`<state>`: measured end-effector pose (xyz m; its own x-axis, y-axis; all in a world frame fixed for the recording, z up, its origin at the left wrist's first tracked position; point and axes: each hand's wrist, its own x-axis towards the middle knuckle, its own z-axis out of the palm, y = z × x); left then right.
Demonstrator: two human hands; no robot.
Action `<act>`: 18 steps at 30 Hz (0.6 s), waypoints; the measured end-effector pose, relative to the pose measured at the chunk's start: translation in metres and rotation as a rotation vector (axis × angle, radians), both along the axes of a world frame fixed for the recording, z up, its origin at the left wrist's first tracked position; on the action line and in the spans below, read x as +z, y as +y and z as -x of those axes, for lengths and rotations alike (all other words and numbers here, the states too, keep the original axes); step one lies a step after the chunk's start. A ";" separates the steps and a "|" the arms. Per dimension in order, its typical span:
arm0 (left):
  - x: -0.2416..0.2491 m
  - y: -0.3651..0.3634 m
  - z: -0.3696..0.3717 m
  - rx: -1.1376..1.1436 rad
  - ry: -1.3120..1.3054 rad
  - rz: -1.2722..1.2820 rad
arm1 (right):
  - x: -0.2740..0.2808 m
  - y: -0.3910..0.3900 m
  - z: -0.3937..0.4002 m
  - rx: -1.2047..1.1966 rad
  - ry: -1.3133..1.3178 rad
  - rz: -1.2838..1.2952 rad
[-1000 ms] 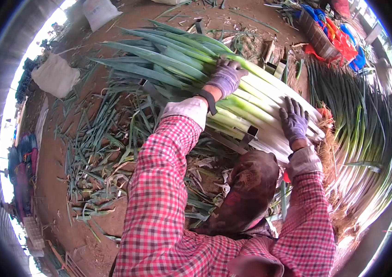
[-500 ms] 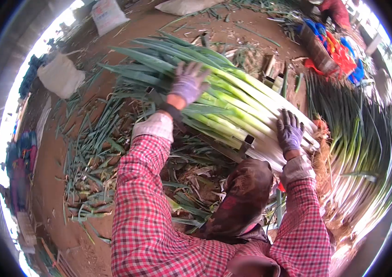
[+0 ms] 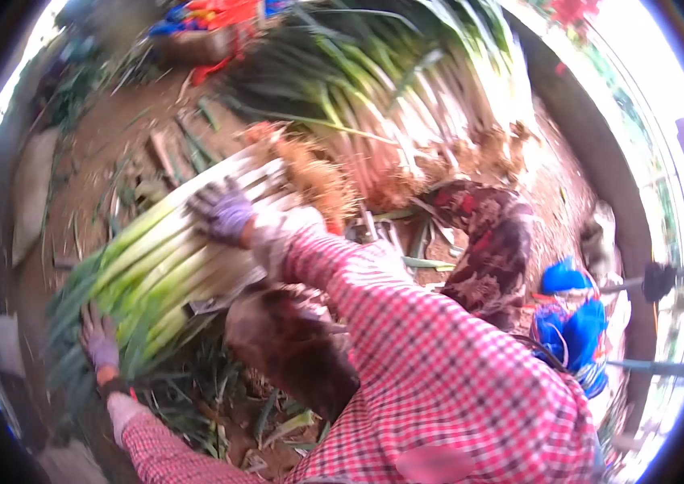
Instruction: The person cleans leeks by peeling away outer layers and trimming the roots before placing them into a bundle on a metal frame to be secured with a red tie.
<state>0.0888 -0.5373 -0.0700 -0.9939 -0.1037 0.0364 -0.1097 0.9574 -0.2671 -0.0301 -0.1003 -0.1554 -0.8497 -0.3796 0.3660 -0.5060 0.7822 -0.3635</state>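
Head camera view: the right hand (image 3: 225, 211), in a purple-grey glove, lies on the white stalks of the leek bundle (image 3: 168, 262), near its root end, palm down with the fingers spread. The left hand (image 3: 100, 340), gloved alike and with a dark band (image 3: 114, 389) at the wrist, rests at the leafy end of the bundle, its fingers extended and a little apart against the green leaves. Neither hand pinches anything.

The bundle lies on its side, the stalks roughly parallel, with brown roots (image 3: 316, 173) bunched at one end and leaves fanning out at the other. A metal piece (image 3: 206, 306) shows at the bundle's edge on the wearer's side; what carries the bundle is mostly hidden. One knee (image 3: 281, 339) in dark patterned cloth is close to that same edge, and the other knee (image 3: 488, 246) is beyond the root end.

Loose leaves (image 3: 281, 419) litter the soil (image 3: 233, 444) on the wearer's side of the bundle. Past the roots, a larger pile of leeks (image 3: 406, 97) is spread out, its green tops blurred. Beyond the bundle's far side stands a crate (image 3: 197, 48) with red netting (image 3: 233, 24). Blue bags (image 3: 575, 327) are well apart from the bundle, beyond the second knee.
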 end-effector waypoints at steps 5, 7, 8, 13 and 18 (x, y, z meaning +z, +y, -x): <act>0.054 0.080 0.020 0.163 -0.140 0.151 | 0.052 0.018 -0.009 0.096 -0.258 0.012; 0.061 0.124 0.030 -0.058 0.009 0.125 | 0.086 0.044 -0.022 0.165 -0.286 0.121; 0.072 0.184 0.021 -0.179 0.072 -0.337 | 0.096 0.061 -0.030 0.213 -0.181 0.167; 0.049 0.351 -0.024 -0.534 0.006 -0.972 | 0.106 0.178 -0.080 0.291 -0.233 0.652; 0.085 0.537 -0.009 -0.665 -0.655 -1.570 | 0.006 0.327 -0.078 -0.257 -0.304 0.644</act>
